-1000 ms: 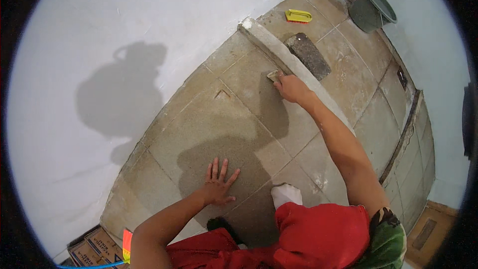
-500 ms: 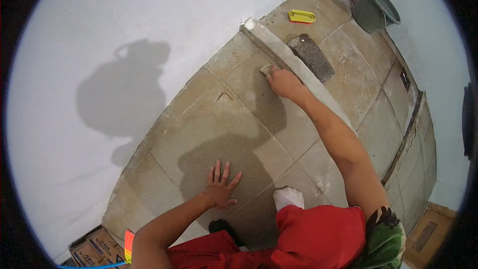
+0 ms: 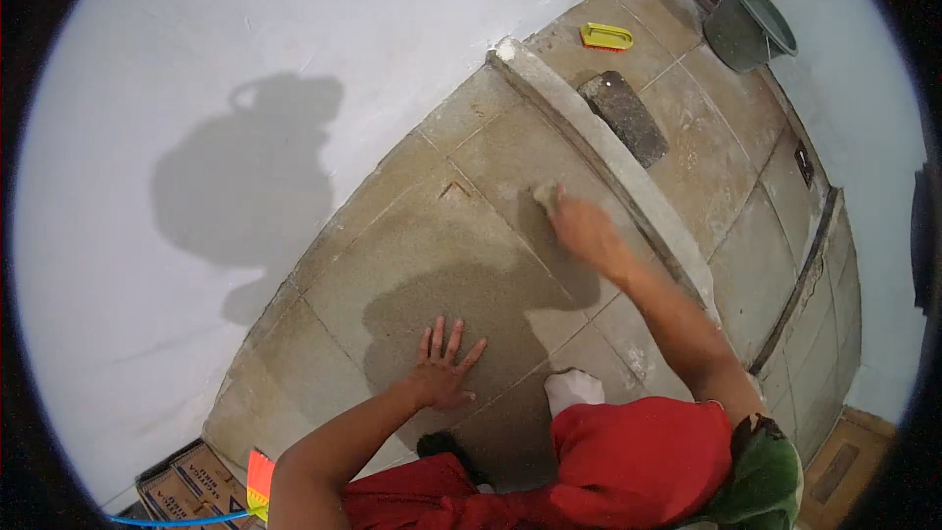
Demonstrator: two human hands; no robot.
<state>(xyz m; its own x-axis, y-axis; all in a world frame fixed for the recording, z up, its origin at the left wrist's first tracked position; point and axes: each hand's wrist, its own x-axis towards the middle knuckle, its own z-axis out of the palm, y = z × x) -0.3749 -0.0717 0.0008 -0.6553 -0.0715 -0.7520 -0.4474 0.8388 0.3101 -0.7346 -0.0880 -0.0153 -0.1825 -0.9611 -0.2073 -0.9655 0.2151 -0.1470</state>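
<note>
My left hand (image 3: pixel 444 373) lies flat on the beige floor tiles (image 3: pixel 343 265), its fingers spread and nothing in it. Reaching farther out, my right hand (image 3: pixel 587 231) grips a small beige, flat-looking piece (image 3: pixel 545 196) against the tiles, short of a raised concrete curb (image 3: pixel 608 132). Motion blurs that hand slightly, and its fingers cover much of the piece, so I cannot make out its kind. My shadow darkens the tiles around both hands.
Beyond the curb lie a dark rectangular block (image 3: pixel 628 120) and a yellow-handled scrub brush (image 3: pixel 606 36). A grey-green bucket (image 3: pixel 736 31) stands in the far right corner. A white wall (image 3: pixel 226 59) rises at left. Cardboard boxes (image 3: pixel 191 489) sit at the lower left.
My right hand has drawn back toward me and slightly right with the small piece, away from the curb's edge. The left hand stays planted. The whole view has shifted slightly.
</note>
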